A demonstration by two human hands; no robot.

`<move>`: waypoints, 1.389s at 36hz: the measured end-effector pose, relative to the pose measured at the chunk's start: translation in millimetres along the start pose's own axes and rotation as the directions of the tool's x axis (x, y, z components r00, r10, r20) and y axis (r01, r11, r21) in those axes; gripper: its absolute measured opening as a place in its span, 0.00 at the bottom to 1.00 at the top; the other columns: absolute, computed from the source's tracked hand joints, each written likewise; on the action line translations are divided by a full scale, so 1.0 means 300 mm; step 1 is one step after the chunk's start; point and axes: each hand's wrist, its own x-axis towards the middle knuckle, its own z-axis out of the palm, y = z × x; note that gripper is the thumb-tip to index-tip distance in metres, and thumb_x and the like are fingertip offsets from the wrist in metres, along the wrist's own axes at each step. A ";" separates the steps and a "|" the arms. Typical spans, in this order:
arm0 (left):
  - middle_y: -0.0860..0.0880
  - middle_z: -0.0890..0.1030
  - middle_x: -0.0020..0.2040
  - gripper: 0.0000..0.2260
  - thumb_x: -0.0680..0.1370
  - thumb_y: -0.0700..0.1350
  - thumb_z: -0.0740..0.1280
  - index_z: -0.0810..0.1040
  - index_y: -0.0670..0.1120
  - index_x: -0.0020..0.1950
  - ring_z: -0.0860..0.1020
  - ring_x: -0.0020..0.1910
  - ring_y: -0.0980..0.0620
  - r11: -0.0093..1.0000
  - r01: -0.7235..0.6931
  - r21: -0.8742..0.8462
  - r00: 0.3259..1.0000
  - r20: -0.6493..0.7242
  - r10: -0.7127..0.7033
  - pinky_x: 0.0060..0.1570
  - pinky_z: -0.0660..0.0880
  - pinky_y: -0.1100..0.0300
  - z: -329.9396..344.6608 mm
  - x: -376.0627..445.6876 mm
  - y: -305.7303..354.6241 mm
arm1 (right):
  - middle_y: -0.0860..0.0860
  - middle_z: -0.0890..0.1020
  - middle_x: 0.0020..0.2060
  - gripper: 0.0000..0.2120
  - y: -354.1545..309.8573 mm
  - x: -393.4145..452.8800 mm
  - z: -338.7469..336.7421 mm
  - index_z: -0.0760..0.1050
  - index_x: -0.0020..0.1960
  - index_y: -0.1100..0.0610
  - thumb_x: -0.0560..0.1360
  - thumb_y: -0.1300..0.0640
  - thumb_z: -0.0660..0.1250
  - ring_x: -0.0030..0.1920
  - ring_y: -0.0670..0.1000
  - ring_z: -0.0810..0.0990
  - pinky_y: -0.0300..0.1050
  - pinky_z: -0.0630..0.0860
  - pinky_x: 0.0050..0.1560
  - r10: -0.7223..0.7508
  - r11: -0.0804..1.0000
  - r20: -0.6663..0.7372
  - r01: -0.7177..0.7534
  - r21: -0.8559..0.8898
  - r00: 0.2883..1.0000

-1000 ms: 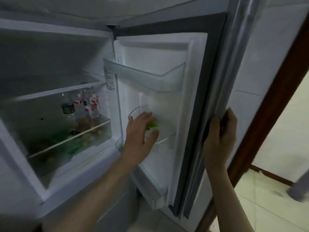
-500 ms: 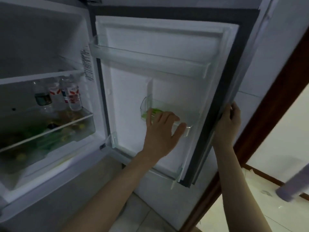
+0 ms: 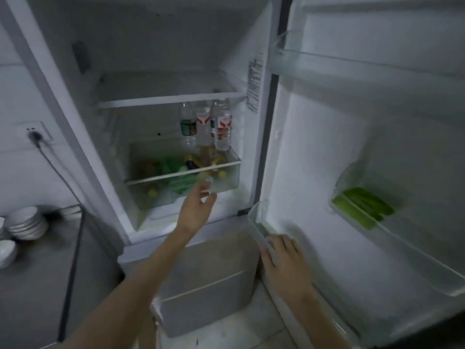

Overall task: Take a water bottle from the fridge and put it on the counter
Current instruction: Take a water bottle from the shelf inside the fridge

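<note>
Head view: water bottles (image 3: 222, 129) stand above the empty left hand (image 3: 198, 210)

We are seeing left hand (image 3: 198, 210) smearing with motion blur, fingertips (image 3: 207, 183) dissolving against crisper drawer (image 3: 227, 178); contact impossible to tell. Right hand (image 3: 285, 263) is blurring too, fingers lying over lower door bin (image 3: 259, 227), grip unclear. Water bottles (image 3: 222, 131) are overlapping, rear ones half hiding, label text too small to read. Drawer contents are showing as green and yellow blur behind frosted plastic. Fridge door (image 3: 377, 147) is running off right edge. Stacked bowls (image 3: 25, 222) are getting cut by left edge.
</note>
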 end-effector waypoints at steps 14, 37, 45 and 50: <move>0.44 0.72 0.73 0.34 0.77 0.48 0.74 0.60 0.47 0.78 0.74 0.71 0.43 0.944 0.122 -0.307 0.984 -0.085 -0.155 0.73 0.71 0.45 -0.181 0.934 -0.014 | 0.55 0.81 0.47 0.24 -0.114 0.531 0.386 0.73 0.61 0.59 0.79 0.39 0.63 0.49 0.58 0.85 0.45 0.74 0.42 0.551 0.834 0.076 -0.547 -0.063 0.831; 0.51 0.78 0.59 0.36 0.73 0.45 0.78 0.63 0.43 0.75 0.80 0.51 0.61 0.949 -0.070 -0.308 0.984 -0.176 0.015 0.38 0.76 0.80 -0.121 1.224 -0.178 | 0.59 0.85 0.38 0.22 -0.080 0.524 0.454 0.81 0.42 0.59 0.81 0.45 0.58 0.41 0.63 0.85 0.46 0.69 0.36 0.691 0.720 0.060 -0.680 -0.140 0.720; 0.55 0.80 0.56 0.28 0.71 0.42 0.80 0.68 0.53 0.63 0.81 0.55 0.55 0.953 -0.087 -0.290 0.977 -0.214 0.025 0.52 0.77 0.64 -0.179 0.810 -0.125 | 0.59 0.86 0.42 0.21 -0.097 0.474 0.408 0.81 0.45 0.60 0.82 0.46 0.58 0.44 0.62 0.86 0.51 0.82 0.45 0.551 0.835 0.097 -0.545 -0.079 0.829; 0.60 0.80 0.51 0.28 0.69 0.47 0.81 0.69 0.50 0.62 0.81 0.47 0.67 0.952 -0.140 -0.273 0.957 -0.285 0.059 0.51 0.78 0.67 -0.222 0.513 -0.101 | 0.66 0.82 0.43 0.14 -0.095 0.326 0.355 0.81 0.45 0.68 0.77 0.57 0.64 0.44 0.65 0.81 0.57 0.78 0.46 0.172 0.947 -0.112 -0.196 -0.256 0.979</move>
